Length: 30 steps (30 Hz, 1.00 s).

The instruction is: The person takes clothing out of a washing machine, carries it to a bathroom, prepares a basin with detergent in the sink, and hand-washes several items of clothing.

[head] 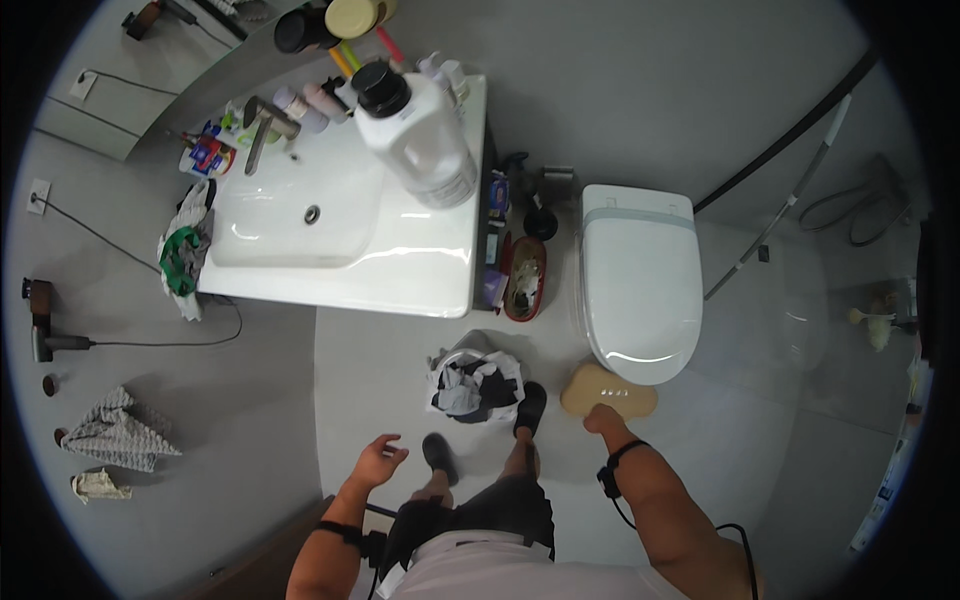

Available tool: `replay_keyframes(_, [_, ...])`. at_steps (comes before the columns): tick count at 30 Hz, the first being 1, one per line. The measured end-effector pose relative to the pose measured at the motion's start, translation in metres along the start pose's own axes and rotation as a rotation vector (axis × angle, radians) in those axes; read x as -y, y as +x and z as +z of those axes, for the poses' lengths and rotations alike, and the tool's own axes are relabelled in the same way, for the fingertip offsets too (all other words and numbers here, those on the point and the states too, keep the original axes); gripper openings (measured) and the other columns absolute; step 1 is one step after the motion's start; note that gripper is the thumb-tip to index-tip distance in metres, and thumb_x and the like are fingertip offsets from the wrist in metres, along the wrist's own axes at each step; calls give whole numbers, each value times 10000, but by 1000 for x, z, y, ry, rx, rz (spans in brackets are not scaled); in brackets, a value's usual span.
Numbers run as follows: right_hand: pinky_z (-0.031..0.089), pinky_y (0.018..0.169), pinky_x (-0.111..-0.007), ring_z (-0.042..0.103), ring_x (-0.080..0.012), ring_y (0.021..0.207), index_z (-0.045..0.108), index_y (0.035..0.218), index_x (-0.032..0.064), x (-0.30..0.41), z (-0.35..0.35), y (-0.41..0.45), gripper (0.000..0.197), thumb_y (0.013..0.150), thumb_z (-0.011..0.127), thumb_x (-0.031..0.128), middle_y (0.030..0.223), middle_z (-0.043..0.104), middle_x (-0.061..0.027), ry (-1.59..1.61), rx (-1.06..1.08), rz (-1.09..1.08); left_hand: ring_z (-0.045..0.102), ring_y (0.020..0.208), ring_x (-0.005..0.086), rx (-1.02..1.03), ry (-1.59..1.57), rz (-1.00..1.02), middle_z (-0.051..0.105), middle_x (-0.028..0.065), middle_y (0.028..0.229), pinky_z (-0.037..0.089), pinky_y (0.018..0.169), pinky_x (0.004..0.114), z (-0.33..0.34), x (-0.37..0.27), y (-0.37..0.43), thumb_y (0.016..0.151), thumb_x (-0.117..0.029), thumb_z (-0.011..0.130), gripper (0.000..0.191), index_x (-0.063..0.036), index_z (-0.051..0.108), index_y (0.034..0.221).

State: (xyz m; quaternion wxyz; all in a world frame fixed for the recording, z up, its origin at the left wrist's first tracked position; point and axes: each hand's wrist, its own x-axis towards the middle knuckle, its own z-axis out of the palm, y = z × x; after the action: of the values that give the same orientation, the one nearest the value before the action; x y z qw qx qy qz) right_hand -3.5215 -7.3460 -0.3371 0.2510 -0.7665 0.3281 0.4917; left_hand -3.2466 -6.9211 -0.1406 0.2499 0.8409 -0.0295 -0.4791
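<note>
My left hand (379,460) hangs in the air over the floor, fingers apart and slightly curled, holding nothing. My right hand (602,420) is at the near edge of a tan bath mat (609,393); its fingers are mostly hidden, so whether it grips the mat cannot be told. The mat lies in front of the closed toilet (643,292). Between my hands, in front of my feet, a bin (480,343) is heaped with dark, grey and white cloths (469,388). A large white plastic bottle (420,142) with a black cap stands on the washbasin counter.
The white washbasin (300,225) has a metal tap (262,131) and several toiletries. Clothes (184,251) hang over its left end. A red-rimmed container (525,279) stands between basin and toilet. A hair dryer (56,343) and grey towel (120,435) hang left. A glass shower partition's dark rail (787,131) runs right.
</note>
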Motion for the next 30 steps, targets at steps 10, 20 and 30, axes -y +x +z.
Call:
replay_keyframes(10, [505,882,-391,646,-345,971,641,1141,55,170,20,-5,405,828,660,312,1011,688,-179,580,-284,-238,675,880,246,58,64,111,694,170,963,528,788,346,-71,28,42,865,-262,694,461,-37,564,1246])
replay_keyframes(20, [492,924,-366,656,-311,965,610,1181,68,203,165,2,430,818,665,291,1006,683,-191,744,-400,124,631,784,148,530,164,74,673,72,894,522,670,305,-91,157,265,853,-257,726,468,-57,570,1246])
replay_keyframes(30, [279,1085,-607,272,-462,1373,387,1451,311,390,178,85,719,811,709,367,1526,249,-202,360,-751,-235,555,1173,296,334,27,651,537,217,1305,439,984,364,84,254,465,907,-145,626,661,-16,301,1469])
